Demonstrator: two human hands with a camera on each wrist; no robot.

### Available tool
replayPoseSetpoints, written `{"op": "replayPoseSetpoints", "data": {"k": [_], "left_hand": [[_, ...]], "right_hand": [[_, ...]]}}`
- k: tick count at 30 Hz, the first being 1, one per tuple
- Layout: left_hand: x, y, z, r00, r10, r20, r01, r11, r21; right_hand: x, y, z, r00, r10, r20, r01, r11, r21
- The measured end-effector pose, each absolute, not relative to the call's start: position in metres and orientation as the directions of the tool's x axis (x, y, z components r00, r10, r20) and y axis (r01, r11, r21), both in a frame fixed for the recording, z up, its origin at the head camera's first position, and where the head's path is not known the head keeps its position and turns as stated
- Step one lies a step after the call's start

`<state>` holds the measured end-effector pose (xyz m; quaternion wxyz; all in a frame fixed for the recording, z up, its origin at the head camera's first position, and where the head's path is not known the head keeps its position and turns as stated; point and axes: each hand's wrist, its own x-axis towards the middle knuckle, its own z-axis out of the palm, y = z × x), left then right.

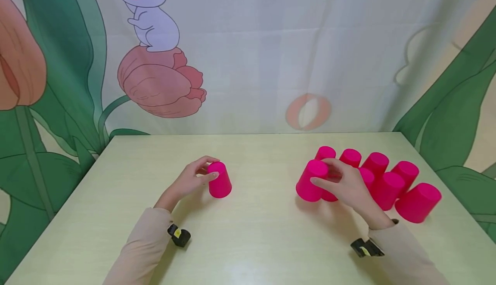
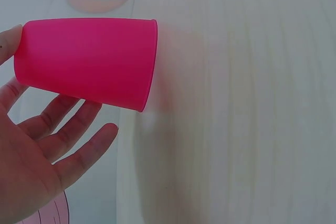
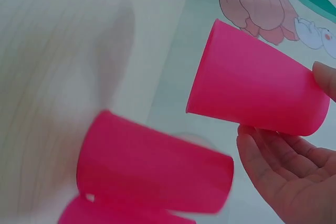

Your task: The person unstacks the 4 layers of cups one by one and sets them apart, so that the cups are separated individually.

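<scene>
Toward the left of the table, my left hand pinches an upside-down pink cup near its narrow closed end. In the left wrist view the thumb and fingers hold that cup on two sides, its wide rim close to the tabletop; whether it touches I cannot tell. My right hand pinches another upside-down pink cup between thumb and fingers. The right wrist view shows this cup raised off the table, beside a standing pink cup. The right hand partly hides cups behind it.
Several more pink cups stand upside down in a cluster at the table's right side. The pale wooden table ends at a printed curtain with flowers and a white animal. Each wrist wears a small black device.
</scene>
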<state>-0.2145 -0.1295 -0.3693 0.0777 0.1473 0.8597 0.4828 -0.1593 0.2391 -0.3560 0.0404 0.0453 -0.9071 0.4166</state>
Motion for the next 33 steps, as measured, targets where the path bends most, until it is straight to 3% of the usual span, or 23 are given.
{"op": "replayPoseSetpoints", "data": {"k": [25, 33], "left_hand": [[-0.215, -0.129, -0.370, -0.946, 0.325, 0.007, 0.180, 0.504, 0.845], [-0.237, -0.137, -0.400, -0.945, 0.326, 0.014, 0.184, 0.495, 0.849]], "right_hand": [[-0.110, 0.327, -0.351, -0.998, 0.033, 0.045, -0.007, 0.730, -0.684], [-0.102, 0.351, -0.364, -0.997, 0.058, 0.041, 0.015, 0.735, -0.678]]}}
